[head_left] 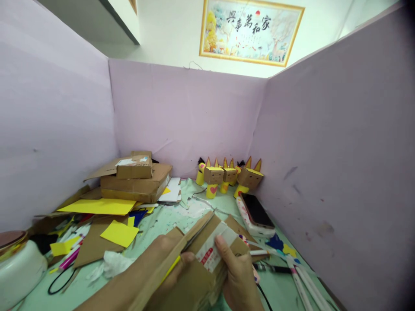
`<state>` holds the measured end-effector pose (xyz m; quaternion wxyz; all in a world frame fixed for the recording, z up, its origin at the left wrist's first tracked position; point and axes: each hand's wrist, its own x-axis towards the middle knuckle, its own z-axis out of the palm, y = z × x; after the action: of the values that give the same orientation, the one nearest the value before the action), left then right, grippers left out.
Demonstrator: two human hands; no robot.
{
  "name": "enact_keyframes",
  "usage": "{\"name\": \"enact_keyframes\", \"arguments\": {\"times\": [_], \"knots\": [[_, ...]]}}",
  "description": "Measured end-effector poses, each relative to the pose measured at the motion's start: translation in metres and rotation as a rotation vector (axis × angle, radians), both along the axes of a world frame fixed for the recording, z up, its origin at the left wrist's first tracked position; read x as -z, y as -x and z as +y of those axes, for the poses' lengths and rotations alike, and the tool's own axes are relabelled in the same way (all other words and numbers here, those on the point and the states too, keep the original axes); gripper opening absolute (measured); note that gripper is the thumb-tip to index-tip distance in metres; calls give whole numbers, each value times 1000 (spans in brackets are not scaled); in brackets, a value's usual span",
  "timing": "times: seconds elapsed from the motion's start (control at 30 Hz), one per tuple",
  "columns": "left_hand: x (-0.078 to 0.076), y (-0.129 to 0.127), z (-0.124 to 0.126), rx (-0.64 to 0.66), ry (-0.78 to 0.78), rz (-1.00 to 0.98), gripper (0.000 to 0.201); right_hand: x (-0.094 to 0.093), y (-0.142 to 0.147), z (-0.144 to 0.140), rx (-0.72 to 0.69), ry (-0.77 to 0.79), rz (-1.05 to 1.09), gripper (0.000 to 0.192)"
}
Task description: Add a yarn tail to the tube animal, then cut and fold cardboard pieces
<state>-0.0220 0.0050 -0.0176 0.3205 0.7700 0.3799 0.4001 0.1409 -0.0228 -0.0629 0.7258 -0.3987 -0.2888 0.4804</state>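
Low in the middle, a brown cardboard box [201, 259] with a white and red label is held between my hands. My right hand [240, 272] grips its right side, thumb pressed on the label. My left hand [171, 255] is closed at the box's left side, partly hidden by a raised cardboard flap [155, 276]. By its fingers show a strip of yellow and a dark, blade-like edge [194, 237] along the flap; this looks like a yellow-handled cutting tool, though most of it is covered.
Cardboard boxes [136, 183], yellow paper [119, 233], a crumpled tissue [115, 264] and markers lie left. Several cardboard-headed yellow figures [212, 177] stand at the back. A phone [257, 211] rests on a white case at right, near white sticks [301, 276]. Lilac panels [188, 112] enclose the table.
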Motion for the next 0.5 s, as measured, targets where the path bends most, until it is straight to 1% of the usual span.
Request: {"name": "enact_keyframes", "arguments": {"times": [0.07, 0.1, 0.17, 0.2, 0.23, 0.3, 0.37, 0.43, 0.5], "knots": [[-2, -2, -1, -11, 51, 4, 20, 1, 1, 4, -67, 31, 92, 38], [-2, -3, 0, 0, 119, 27, 24, 1, 1, 6, -100, 54, 131, 41], [4, 0, 8, -6, 347, -12, 31, 1, 0, 8, -156, 112, 187, 46], [7, 3, 14, -34, 454, -64, 33, 1, 0, 9, -172, 147, 204, 46], [11, 7, 21, -79, 546, -138, 33, 0, -1, 9, -179, 182, 215, 44], [15, 18, 35, -184, 697, -346, 28, 0, -3, 11, -187, 251, 241, 39], [15, 30, 46, -251, 839, -518, 23, 0, -3, 12, -216, 333, 291, 30], [9, 41, 54, -257, 928, -588, 24, -1, -3, 13, -252, 404, 333, 21], [4, 45, 55, -219, 936, -583, 25, -3, -3, 13, -268, 426, 340, 15]]}}
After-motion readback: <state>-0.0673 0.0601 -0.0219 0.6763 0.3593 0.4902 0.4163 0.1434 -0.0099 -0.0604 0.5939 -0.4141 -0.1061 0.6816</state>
